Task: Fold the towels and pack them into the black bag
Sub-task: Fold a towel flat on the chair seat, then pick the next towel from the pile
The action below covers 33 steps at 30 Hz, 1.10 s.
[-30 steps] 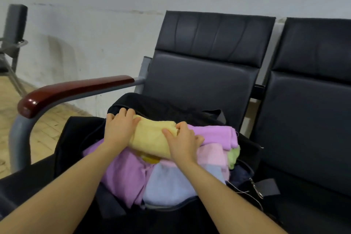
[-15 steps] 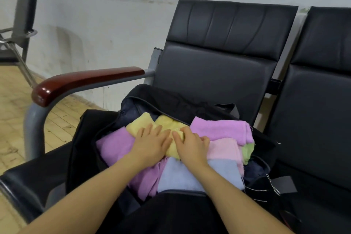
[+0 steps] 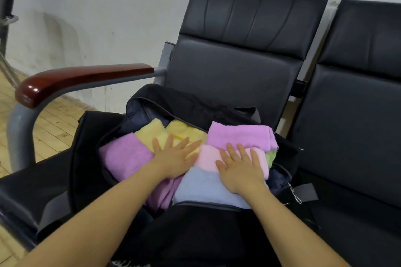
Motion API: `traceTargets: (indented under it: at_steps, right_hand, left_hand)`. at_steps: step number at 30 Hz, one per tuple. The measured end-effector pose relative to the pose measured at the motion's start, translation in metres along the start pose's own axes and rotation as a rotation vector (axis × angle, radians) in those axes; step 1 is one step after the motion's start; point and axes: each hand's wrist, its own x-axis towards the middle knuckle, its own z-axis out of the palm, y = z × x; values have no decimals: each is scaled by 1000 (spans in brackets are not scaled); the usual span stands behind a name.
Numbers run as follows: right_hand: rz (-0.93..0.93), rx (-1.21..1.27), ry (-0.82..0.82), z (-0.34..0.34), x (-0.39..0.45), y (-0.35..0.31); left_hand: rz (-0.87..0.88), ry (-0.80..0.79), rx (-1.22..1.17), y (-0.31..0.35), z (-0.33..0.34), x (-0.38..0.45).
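Bag open, seven folded towels visible, two hands' fingers spread flat on them

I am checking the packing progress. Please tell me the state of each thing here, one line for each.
black bag: open, on the seat, full of towels.
yellow towel: folded, in the bag.
pink towel: folded, in the bag.
blue towel: folded, at the near edge.
left hand: flat, presses the towels.
right hand: flat, presses the pink towel.
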Motion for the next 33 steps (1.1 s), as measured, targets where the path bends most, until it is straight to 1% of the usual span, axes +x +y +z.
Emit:
traceTargets:
  at_steps: [5, 8, 12, 15, 18, 20, 22, 28, 30, 33]
  right_hand:
    - [15, 31, 20, 2, -1, 4]
    - [0, 41, 42, 4, -1, 2]
    - [-28, 75, 63, 0, 0, -1]
    - [-50, 114, 138, -11, -8, 3]
    - [-46, 76, 258, -23, -31, 23]
    - [-16, 83, 317, -29, -56, 45]
    - [18, 141, 357, -34, -88, 73]
    - [168, 219, 385, -36, -197, 174]
    - [214, 224, 389, -32, -235, 211]
    - [294, 201, 411, -26, -289, 267]
  left_hand:
    - [-48, -67, 156, -8, 0, 5]
    - [-45, -48, 129, -3, 2, 2]
    - [-55, 79, -13, 2, -9, -7]
    - [-4, 194, 36, 16, -26, -17]
    - [61, 297, 38, 43, -45, -30]
    - [105, 313, 5, 70, -56, -42]
    - [154, 316, -14, 103, -64, -56]
    - [347, 340, -13, 234, -60, -101]
    - [402, 320, -28, 285, -51, -117]
    - [504, 247, -87, 360, -34, -140]
